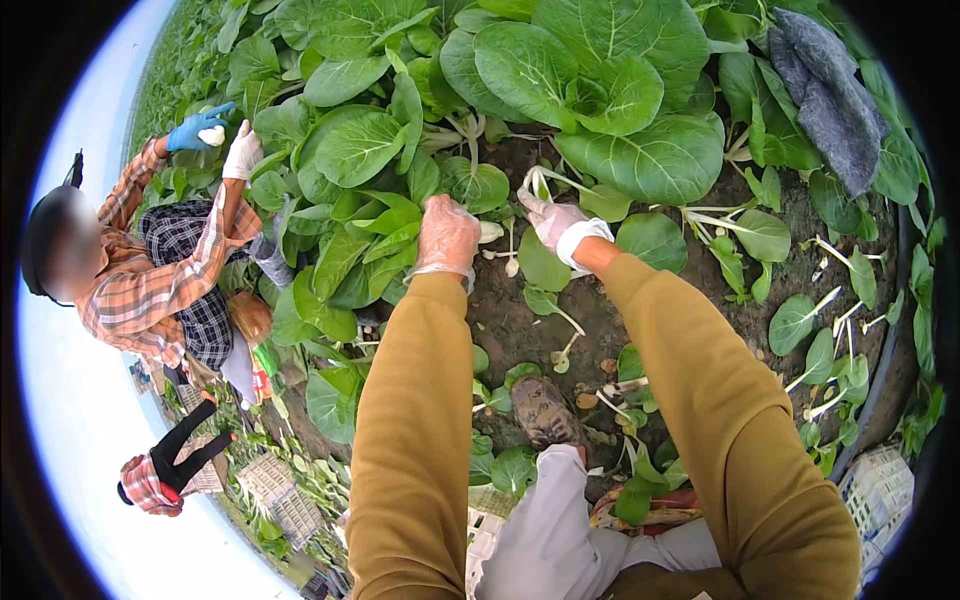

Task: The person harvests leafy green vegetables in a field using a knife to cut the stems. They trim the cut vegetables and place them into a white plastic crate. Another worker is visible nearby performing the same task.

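Observation:
My left hand (448,236), in a clear plastic glove, is closed around a head of pak choi (375,236). Its green leaves point left, and its pale stem end shows at the right of my fist. My right hand (551,217), gloved too with a white band at the wrist, has its fingers curled on pale leaf stalks (541,177) close to the soil. The palm side is hidden, so whether it also holds a tool is unclear. A large standing pak choi plant (585,82) spreads its leaves just beyond my right hand.
Detached leaves (795,322) litter the soil on the right, near a black hose (874,405). A grey cloth (829,97) lies over plants. Crates (877,495) (281,499) stand behind. A gloved co-worker (150,285) crouches at left; another person (169,472) is farther back. My shoe (544,412) is below.

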`<action>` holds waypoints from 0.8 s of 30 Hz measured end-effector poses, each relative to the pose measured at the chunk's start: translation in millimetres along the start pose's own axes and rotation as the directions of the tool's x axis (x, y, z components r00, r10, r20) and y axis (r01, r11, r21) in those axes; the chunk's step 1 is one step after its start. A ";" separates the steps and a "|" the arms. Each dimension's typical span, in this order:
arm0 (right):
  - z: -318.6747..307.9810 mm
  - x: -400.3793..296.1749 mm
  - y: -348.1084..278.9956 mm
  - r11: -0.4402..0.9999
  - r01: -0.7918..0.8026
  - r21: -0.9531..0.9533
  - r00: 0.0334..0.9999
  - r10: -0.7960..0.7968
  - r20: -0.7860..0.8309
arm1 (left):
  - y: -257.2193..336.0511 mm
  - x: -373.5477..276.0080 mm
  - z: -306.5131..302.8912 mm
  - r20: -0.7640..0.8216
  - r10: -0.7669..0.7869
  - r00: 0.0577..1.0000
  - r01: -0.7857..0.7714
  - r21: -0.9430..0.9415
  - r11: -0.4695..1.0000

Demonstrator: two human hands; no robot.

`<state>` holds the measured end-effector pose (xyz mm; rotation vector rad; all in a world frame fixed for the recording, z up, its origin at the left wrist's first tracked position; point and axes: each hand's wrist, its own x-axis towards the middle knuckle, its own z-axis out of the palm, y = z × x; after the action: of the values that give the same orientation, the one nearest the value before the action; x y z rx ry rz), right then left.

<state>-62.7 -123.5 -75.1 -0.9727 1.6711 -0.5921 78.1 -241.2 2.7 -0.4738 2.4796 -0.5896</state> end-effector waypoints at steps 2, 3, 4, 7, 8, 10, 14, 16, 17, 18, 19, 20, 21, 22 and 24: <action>-2.4 -31.3 -0.8 0.998 -0.018 -0.052 0.976 0.029 0.216 | -0.7 -25.6 -0.4 -0.149 -0.021 0.989 0.022 0.009 1.000; -4.5 -52.4 9.0 0.998 -0.030 -0.053 0.943 0.045 0.331 | 2.9 -36.5 -4.5 -0.232 -0.025 0.972 0.028 0.012 1.000; -12.5 -70.4 25.1 0.993 -0.112 0.049 0.938 0.089 0.336 | 11.3 -42.2 -11.9 -0.265 -0.011 0.964 -0.012 -0.085 0.996; -43.3 -115.9 33.3 0.965 -0.087 0.247 0.992 0.061 0.111 | 40.6 -91.7 -71.1 -0.263 -0.040 0.964 -0.044 -0.308 0.950; -49.6 -121.3 33.8 0.931 -0.121 0.346 0.990 0.085 0.115 | 48.3 -109.9 -87.6 -0.340 -0.032 0.940 -0.122 -0.421 0.899; -57.1 -128.7 22.8 0.807 -0.119 0.579 0.991 0.061 0.119 | 62.9 -135.8 -107.5 -0.216 0.031 0.976 -0.160 -0.610 0.776; -39.2 -117.5 3.1 0.814 -0.023 0.580 0.991 -0.057 0.120 | 56.6 -139.8 -118.5 -0.063 0.121 0.991 -0.132 -0.658 0.742; -25.6 -101.3 -8.6 0.850 -0.078 0.521 0.994 0.024 0.110 | 41.8 -122.3 -115.9 0.010 0.149 0.989 -0.121 -0.535 0.836; -20.4 -92.4 -13.1 0.858 -0.094 0.505 0.994 0.054 0.094 | 36.4 -109.8 -108.5 0.068 0.150 0.986 -0.104 -0.453 0.886; -10.4 -78.0 -10.8 0.871 -0.075 0.485 0.996 0.041 0.081 | 33.7 -95.4 -91.5 0.069 0.124 0.990 -0.090 -0.370 0.925; -1.5 -66.1 -11.4 0.848 -0.094 0.522 0.995 0.070 0.066 | 30.4 -81.7 -73.7 0.067 0.094 0.993 -0.071 -0.282 0.957; 4.8 -53.7 -10.7 0.847 -0.087 0.524 0.996 0.081 0.033 | 26.6 -64.1 -58.2 0.075 0.096 0.993 -0.076 -0.235 0.969; 11.4 -42.7 -13.7 0.847 -0.080 0.525 0.996 0.089 0.008 | 22.4 -48.4 -39.9 0.089 0.092 0.992 -0.074 -0.188 0.979; 14.4 -37.3 -27.7 0.825 -0.117 0.553 0.993 0.104 0.055 | 13.5 -39.4 -7.2 -0.057 0.010 0.998 -0.015 -0.100 0.995; 22.0 -12.4 -26.6 0.905 -0.057 0.422 0.998 0.069 -0.011 | -8.9 -22.2 16.4 -0.149 -0.075 0.986 0.080 0.031 0.996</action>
<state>-32.4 -125.7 -54.5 -0.5955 1.5033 -0.8821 106.9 -243.9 4.1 -0.5315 2.5939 -0.7247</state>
